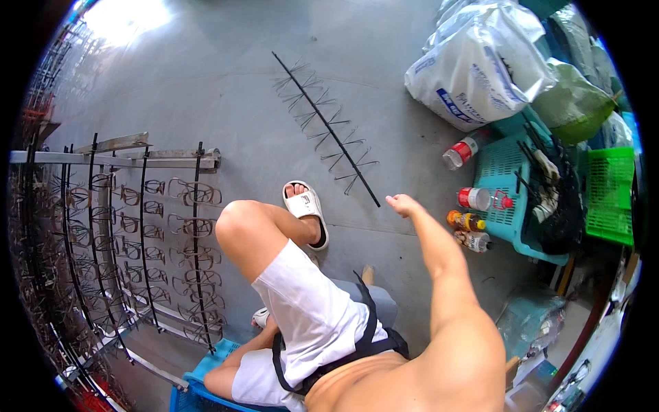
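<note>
My right arm reaches forward over the floor, and my right hand is closed, thumb side toward the left. What lies inside its fingers, if anything, is hidden. Just left of it is the near end of a black rod, with a small gap between them in the picture. Thin wire prongs stick out in pairs along both sides of this rod, which lies slantwise on the grey floor. No eyeglass frames hang on it. My left hand is not in view.
At left, a metal rack carries upright black rods hung with wire eyeglass frames. On the right are a white plastic sack, a teal basket, a green crate and several drink bottles. My slippered foot rests mid-floor.
</note>
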Tool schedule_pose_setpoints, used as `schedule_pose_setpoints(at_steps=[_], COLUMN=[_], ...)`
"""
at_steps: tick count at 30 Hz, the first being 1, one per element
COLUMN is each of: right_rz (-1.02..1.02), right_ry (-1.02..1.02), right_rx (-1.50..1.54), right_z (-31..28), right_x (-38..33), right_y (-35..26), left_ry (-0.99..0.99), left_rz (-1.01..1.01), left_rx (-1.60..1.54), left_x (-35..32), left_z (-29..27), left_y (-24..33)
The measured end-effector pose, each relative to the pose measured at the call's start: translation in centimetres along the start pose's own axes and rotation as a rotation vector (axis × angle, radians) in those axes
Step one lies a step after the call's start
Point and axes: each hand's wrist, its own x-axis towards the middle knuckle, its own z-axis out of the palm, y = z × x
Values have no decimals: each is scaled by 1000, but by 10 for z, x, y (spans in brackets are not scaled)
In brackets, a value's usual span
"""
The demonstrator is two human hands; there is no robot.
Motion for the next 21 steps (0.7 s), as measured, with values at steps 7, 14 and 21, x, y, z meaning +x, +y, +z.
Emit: schedule_pose_setpoints(at_steps=[7,14,21], right_rz=[164,36,-106], right_ry=[327,412,711], right_rx=[102,245,-32], right_z=[71,42,-58], right_x=[87,88,-84], right_y=[-95,-107,-81], left_ry=[51,91,288], left_rz=[-184,-246,-246], left_rx=[95,32,-187], left_x=[10,24,-9], left_z=[-24,-11,-17], left_y=[-5,-6,-22])
